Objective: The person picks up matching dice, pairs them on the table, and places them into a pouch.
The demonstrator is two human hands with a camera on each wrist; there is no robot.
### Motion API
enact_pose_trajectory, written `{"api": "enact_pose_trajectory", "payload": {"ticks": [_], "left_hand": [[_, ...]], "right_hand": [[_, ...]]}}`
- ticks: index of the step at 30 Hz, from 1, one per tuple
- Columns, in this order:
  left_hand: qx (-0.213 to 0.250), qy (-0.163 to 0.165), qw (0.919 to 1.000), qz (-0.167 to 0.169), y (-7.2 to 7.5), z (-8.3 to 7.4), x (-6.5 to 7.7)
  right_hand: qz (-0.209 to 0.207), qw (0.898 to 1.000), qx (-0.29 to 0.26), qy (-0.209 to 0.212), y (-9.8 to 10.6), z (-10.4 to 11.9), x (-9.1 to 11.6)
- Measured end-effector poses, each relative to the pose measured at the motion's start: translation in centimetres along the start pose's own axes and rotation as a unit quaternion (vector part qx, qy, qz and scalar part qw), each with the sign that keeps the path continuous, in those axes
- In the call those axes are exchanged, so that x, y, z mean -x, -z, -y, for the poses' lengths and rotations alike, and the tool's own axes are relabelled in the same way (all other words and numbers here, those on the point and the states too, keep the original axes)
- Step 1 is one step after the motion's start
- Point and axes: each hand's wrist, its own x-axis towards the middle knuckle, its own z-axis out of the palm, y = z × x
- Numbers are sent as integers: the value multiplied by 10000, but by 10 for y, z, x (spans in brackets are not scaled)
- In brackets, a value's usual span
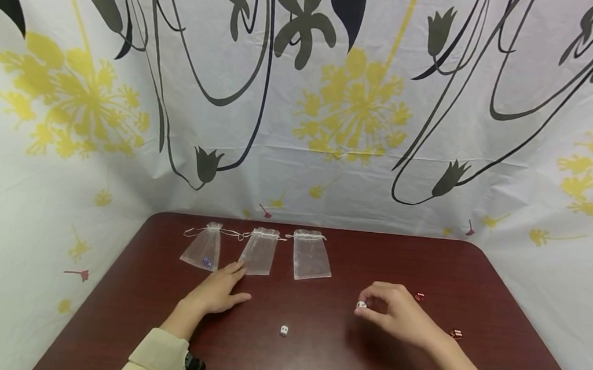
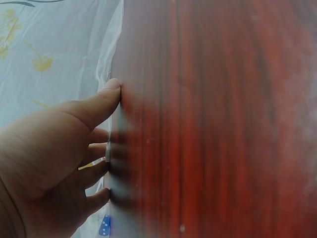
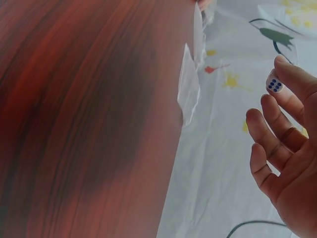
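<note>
My right hand (image 1: 396,313) pinches a white die (image 3: 274,85) between thumb and forefinger, above the table's right half. Its other fingers are loosely bent, and blue pips show on the die in the right wrist view. With fingers outstretched, my left hand (image 1: 216,292) rests on the table, its fingertips at the lower left corner of the middle mesh drawstring bag (image 1: 261,255). To its left lies another mesh bag (image 1: 196,249) with blue dice (image 1: 207,261) inside. A third bag (image 1: 311,260) lies flat on the right. Between the hands sits a second white die (image 1: 284,330).
Red dice (image 1: 456,334) lie by the right forearm, with more red dice (image 1: 419,297) just beyond the right hand. The dark red wooden table (image 1: 374,255) has rounded back corners. A white flowered sheet (image 1: 287,172) hangs behind and around it.
</note>
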Motion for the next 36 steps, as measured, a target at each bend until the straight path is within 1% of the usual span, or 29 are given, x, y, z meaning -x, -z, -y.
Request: {"api": "enact_pose_trajectory", "payload": {"ticks": [5, 9, 16, 20, 28, 31, 36], "left_hand": [[-35, -11, 10000, -2, -1, 2, -2], [-58, -9, 10000, -4, -3, 3, -2], [-90, -9, 10000, -24, -2, 3, -1], [-34, 3, 10000, 1, -2, 2, 0], [7, 3, 10000, 11, -4, 2, 2], [42, -3, 10000, -32, -4, 2, 1], [-8, 16, 10000, -84, -5, 4, 0]], "right_hand": [[74, 10000, -42, 48, -9, 4, -9], [163, 9998, -102, 6, -16, 7, -16], [323, 9994, -123, 68, -30, 15, -28], [368, 9992, -133, 100, -35, 19, -34], [529, 9985, 50, 149, -52, 19, -38], [704, 9973, 163, 110, -62, 18, -37], [1225, 9919, 349, 17, -78, 17, -32]]}}
